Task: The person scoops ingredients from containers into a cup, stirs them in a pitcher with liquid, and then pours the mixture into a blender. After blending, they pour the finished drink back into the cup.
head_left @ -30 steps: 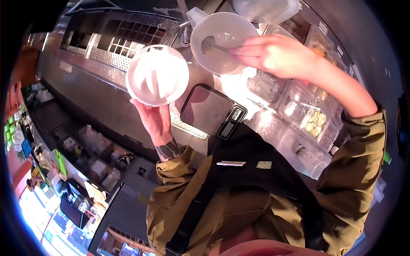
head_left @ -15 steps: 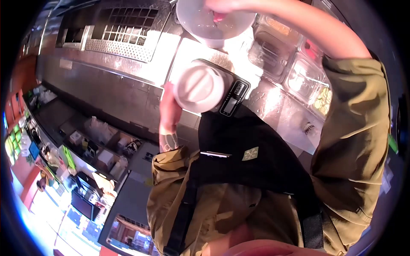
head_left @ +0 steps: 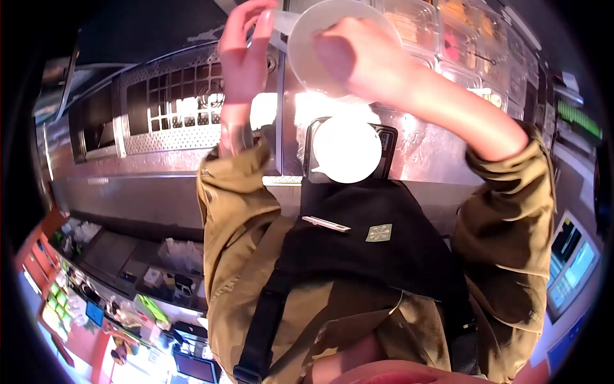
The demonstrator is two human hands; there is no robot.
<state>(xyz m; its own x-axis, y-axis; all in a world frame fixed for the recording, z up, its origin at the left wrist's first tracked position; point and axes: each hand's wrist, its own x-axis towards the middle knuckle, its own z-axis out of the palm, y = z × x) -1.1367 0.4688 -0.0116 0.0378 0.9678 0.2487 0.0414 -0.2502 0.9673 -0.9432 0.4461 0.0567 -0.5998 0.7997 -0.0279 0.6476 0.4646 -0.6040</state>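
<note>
A translucent bowl with a side handle [head_left: 304,61] is at the top of the view. My left hand [head_left: 243,61] is at its handle, thumb and fingers bent around the end. Over the bowl's opening is my right hand [head_left: 361,61], fingers curled downward; whatever they hold is hidden. Closer to my body, a round white container [head_left: 347,150] sits on a black kitchen scale [head_left: 387,144], its top washed out by glare. Neither hand touches this container.
Clear plastic food tubs [head_left: 409,25] with various contents stand to the right of the bowl. On the left, a perforated metal strip [head_left: 169,141] borders a dark grate [head_left: 185,96]. Behind the counter edge are shelves with boxes [head_left: 153,278]. My black apron [head_left: 358,256] hangs close to the scale.
My left hand has let go of the white container and moved up to the bowl's handle. My right hand stays at the bowl. The view has turned, shifting the counter.
</note>
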